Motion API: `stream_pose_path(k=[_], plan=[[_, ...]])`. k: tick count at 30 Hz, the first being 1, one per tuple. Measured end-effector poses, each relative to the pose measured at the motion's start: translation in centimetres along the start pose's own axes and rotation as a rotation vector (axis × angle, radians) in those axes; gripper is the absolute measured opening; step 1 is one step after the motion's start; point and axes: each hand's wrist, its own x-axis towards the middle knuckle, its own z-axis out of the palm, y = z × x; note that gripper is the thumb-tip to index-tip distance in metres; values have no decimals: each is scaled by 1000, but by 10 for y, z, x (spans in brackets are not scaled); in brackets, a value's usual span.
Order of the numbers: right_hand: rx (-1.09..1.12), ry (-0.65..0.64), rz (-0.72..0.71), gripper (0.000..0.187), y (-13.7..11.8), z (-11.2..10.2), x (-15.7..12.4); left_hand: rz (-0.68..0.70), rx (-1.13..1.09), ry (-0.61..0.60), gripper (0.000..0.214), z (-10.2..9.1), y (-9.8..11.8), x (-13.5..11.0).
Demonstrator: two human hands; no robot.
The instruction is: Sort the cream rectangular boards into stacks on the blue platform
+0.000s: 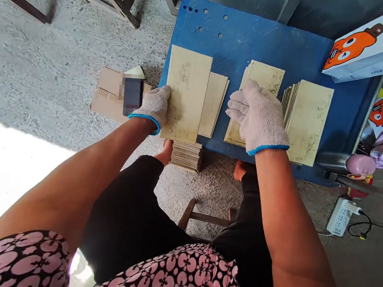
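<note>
My left hand [154, 107], in a white knit glove, grips the left edge of a long beige panel [187, 91] lying on top of shorter beige panels [215, 102] on the blue board [251, 38]. In a matching glove, my right hand [259, 115] rests palm down, fingers curled, on a second stack of beige panels [264, 78]. A third stack of panels [307, 121] leans just right of that hand. Below the board's near edge, another pile of panels [186, 155] stands on the floor between my feet.
A flattened cardboard box [108, 94] with a dark object lies on the concrete floor at left. A white box with an orange cartoon [365, 46] sits at the board's far right. A power strip [339, 217], a metal flask [333, 161] and bags lie at right. A wooden stool frame [202, 216] is beneath me.
</note>
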Motion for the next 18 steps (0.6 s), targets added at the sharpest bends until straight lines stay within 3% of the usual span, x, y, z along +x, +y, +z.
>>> stream_pose_path(k=[4, 8, 12, 18], plan=[[3, 12, 6, 27, -3, -10, 0, -14, 149, -5, 23, 20, -27, 32], [-21, 21, -15, 30, 0, -21, 4, -31, 204, -74, 25, 49, -46, 42], [-46, 23, -28, 34, -1, -32, 8, -79, 223, -120, 24, 68, -47, 45], [-87, 36, -35, 36, -3, -40, 5, -43, 293, -74, 24, 72, -45, 56]])
